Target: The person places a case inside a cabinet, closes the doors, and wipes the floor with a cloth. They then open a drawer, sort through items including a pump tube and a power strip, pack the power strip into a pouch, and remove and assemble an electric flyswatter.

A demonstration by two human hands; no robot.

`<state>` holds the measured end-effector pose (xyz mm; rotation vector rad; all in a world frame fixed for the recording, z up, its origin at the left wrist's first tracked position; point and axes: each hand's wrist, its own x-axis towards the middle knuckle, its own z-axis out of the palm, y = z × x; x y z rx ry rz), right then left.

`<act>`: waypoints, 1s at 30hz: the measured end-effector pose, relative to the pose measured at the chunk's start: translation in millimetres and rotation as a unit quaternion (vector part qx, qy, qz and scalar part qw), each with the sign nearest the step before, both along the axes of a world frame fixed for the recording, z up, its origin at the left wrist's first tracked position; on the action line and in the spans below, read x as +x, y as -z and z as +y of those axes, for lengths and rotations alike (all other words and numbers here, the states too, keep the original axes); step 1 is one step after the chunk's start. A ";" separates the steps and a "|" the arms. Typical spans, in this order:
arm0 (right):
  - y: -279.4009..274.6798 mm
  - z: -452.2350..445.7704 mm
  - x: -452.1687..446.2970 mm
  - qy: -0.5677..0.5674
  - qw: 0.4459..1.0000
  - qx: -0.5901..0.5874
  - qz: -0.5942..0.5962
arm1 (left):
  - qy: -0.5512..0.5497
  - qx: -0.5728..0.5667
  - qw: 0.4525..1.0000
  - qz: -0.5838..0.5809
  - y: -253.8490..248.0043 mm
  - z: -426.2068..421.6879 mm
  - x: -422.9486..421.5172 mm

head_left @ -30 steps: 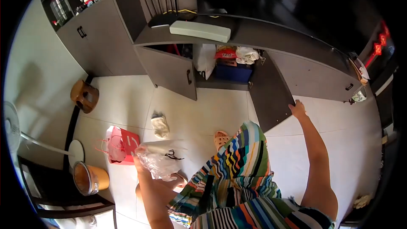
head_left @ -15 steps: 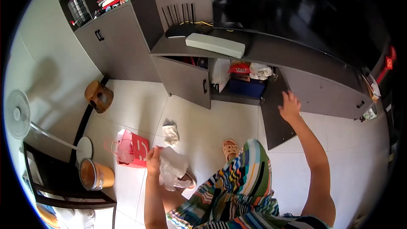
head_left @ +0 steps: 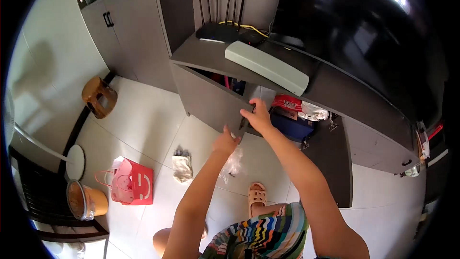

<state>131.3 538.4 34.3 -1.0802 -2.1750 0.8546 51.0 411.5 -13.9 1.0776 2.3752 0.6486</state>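
Observation:
My left hand [head_left: 226, 142] is closed on a clear plastic bag [head_left: 233, 165], which hangs below it in front of the cabinet. My right hand [head_left: 259, 117] is at the free edge of the left cabinet door [head_left: 211, 97], thumb on the front face and fingers round the edge near the black handle. That door stands partly open. Behind it, the compartment holds a red packet [head_left: 287, 101], a crumpled whitish bag [head_left: 314, 111] and a dark blue box [head_left: 292, 125]. The right cabinet door [head_left: 330, 163] is swung wide open.
On the cabinet top are a black router [head_left: 218, 32] and a long pale green box [head_left: 266, 67], beside a large television [head_left: 354, 33]. Across the floor stand a red paper bag [head_left: 143, 182], a whitish cloth [head_left: 182, 168], a wooden stool [head_left: 99, 97] and an orange bin [head_left: 96, 201].
My right hand has left the right door and moved left to the left door's edge. My left hand, with the plastic bag, has come up and right towards the cabinet. The view has shifted.

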 end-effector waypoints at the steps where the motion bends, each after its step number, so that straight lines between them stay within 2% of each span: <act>1: -2.5 -11.2 3.6 -0.038 0.999 -0.003 0.013 | -0.015 0.028 0.999 -0.038 -8.5 -2.9 0.9; 3: 0.2 -30.1 11.5 -0.112 0.993 -0.014 0.042 | -0.023 0.081 0.992 -0.089 -10.2 -6.0 0.2; 5: -13.9 -50.9 13.0 -0.216 0.968 -0.124 0.024 | -0.016 0.121 0.986 -0.112 6.3 -28.4 -8.6; 6: -21.6 -61.7 12.4 -0.267 0.943 -0.196 0.015 | -0.031 0.182 0.972 -0.143 34.1 -43.1 -18.5; 7: -27.9 -64.5 12.0 -0.336 0.933 -0.129 -0.004 | -0.047 0.241 0.954 -0.172 59.9 -57.9 -31.6; 8: -35.7 -59.6 10.5 -0.403 0.913 -0.060 -0.022 | -0.052 0.196 0.965 -0.169 40.9 -78.5 -43.9; 9: -45.8 -52.1 8.3 -0.468 0.883 0.008 -0.038 | -0.033 0.196 0.962 -0.185 90.1 -97.1 -72.4; 10: -65.9 -30.9 3.5 -0.424 0.900 0.088 -0.056 | -0.036 0.137 0.966 -0.214 52.4 -122.2 -83.0; 11: -78.3 -1.4 3.2 -0.266 0.936 0.193 -0.124 | -0.056 0.197 0.966 -0.156 72.2 -145.0 -100.3; 12: -85.0 37.4 5.5 -0.165 0.962 0.196 -0.097 | -0.080 0.240 0.942 -0.222 51.0 -161.9 -110.1; 13: -88.5 76.5 13.6 -0.060 0.921 0.332 -0.195 | -0.149 -0.033 0.984 -0.089 1.5 -172.4 -120.1; 14: -108.4 94.6 15.0 0.004 0.917 0.256 -0.304 | -0.165 0.080 0.976 -0.115 37.4 -192.0 -149.3; 15: -112.5 115.1 17.2 0.013 0.911 0.214 -0.353 | -0.168 0.190 0.957 -0.139 72.1 -211.2 -178.2; 16: -114.7 133.3 20.4 0.021 0.899 0.173 -0.401 | -0.148 0.319 0.923 -0.158 56.6 -206.9 -185.6; 19: -102.3 173.3 25.6 -0.091 0.916 0.069 -0.384 | -0.174 0.163 0.970 -0.045 46.8 -221.2 -213.8; 20: -98.1 178.8 23.6 -0.094 0.917 0.073 -0.380 | -0.177 0.120 0.977 -0.005 41.5 -222.1 -216.6; 23: -98.5 171.8 21.8 -0.089 0.920 0.081 -0.373 | -0.199 0.118 0.972 0.036 34.2 -222.8 -211.9; 26: -95.9 163.6 28.3 -0.092 0.942 0.066 -0.315 | -0.281 0.048 0.957 0.046 28.0 -225.7 -196.9; 27: -94.5 153.7 30.3 -0.114 0.963 0.006 -0.243 | -0.292 0.049 0.946 0.132 35.1 -232.2 -189.5; 28: -99.7 132.0 29.4 -0.103 0.971 -0.072 -0.201 | -0.300 0.058 0.937 0.167 40.8 -239.4 -182.3; 30: -114.5 85.7 35.0 -0.078 0.965 -0.224 -0.117 | -0.249 0.056 0.946 0.202 45.9 -249.6 -150.9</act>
